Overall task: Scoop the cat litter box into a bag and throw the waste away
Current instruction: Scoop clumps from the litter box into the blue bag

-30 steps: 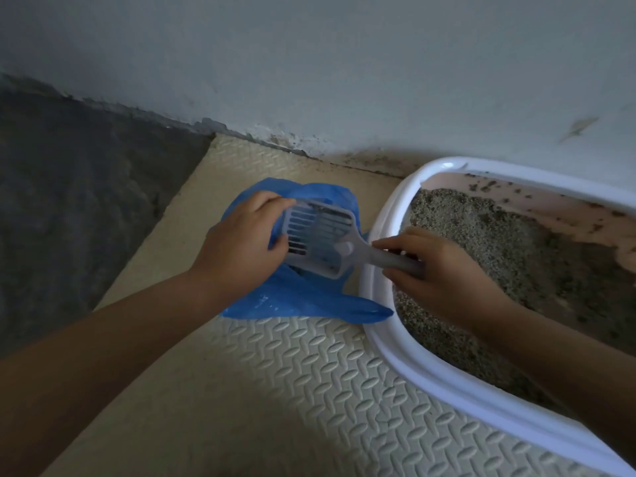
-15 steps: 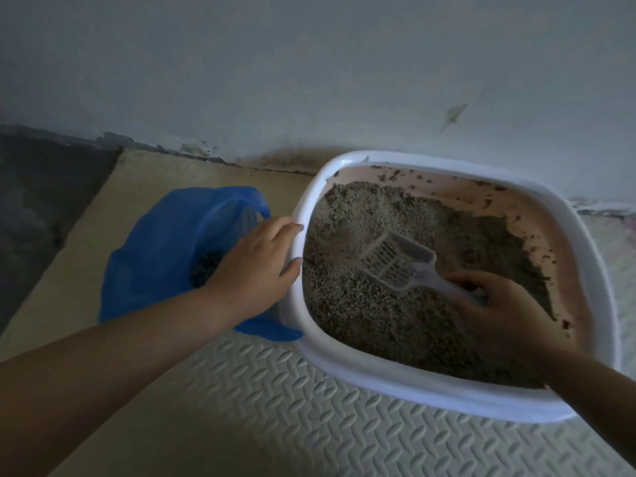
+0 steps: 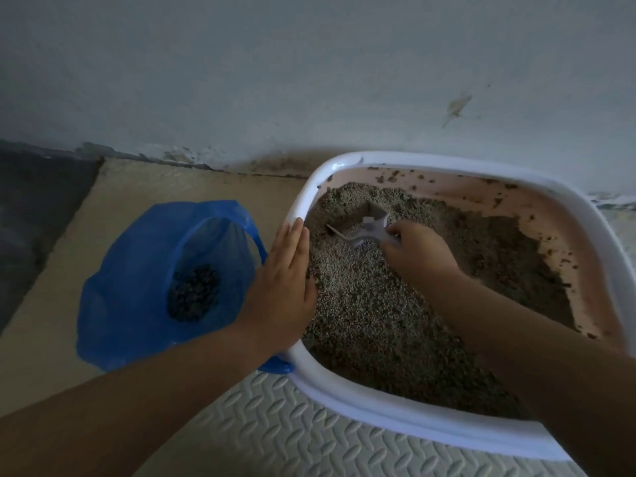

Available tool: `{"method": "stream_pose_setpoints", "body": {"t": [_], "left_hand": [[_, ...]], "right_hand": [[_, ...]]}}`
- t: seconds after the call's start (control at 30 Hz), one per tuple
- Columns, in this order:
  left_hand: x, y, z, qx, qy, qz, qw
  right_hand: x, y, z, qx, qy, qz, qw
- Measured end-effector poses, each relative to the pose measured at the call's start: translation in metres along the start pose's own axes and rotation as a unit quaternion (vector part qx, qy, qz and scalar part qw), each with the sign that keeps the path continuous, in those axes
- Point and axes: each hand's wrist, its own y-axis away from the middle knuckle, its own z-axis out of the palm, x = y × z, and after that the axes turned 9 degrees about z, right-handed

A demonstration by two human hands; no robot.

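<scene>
Scoop [image 3: 365,229], gripped by the right hand [image 3: 418,254], sits in the litter box [image 3: 378,417], and the bag [image 3: 130,297] lies left, past the flat, empty left hand [image 3: 282,287].

One wide-angle camera, worn on the head, looks forward and steeply down from close above the floor mat [image 3: 275,442]. Its aim falls near the scoop [image 3: 365,229], just past centre toward 3 o'clock. The litter box [image 3: 378,411] fills 3 to 5 o'clock, the bag [image 3: 130,270] sits at 9, the wall [image 3: 309,63] spans 12; the left forearm [image 3: 137,407] enters from 7 o'clock, the right forearm [image 3: 550,373] from 4
</scene>
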Motion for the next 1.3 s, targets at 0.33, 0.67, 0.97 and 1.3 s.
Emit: {"method": "stream_pose_setpoints", "body": {"t": [0.33,0.67,0.97,1.3], "left_hand": [[-0.001,0.000,0.001,0.004,-0.006,0.013,1.000],[0.000,0.000,-0.003,-0.007,-0.012,0.011,1.000],[0.004,0.002,-0.009,-0.017,0.033,0.000,0.999],[0.005,0.003,-0.011,-0.037,0.033,-0.005,0.999]], "right_hand": [[0.026,0.008,0.036,0.016,-0.030,-0.060,0.998],[0.042,0.024,0.014,-0.021,-0.126,-0.053,0.990],[0.070,0.071,-0.040,-0.016,-0.119,-0.089,0.989],[0.141,0.059,-0.114,-0.019,0.047,-0.025,0.998]]}}
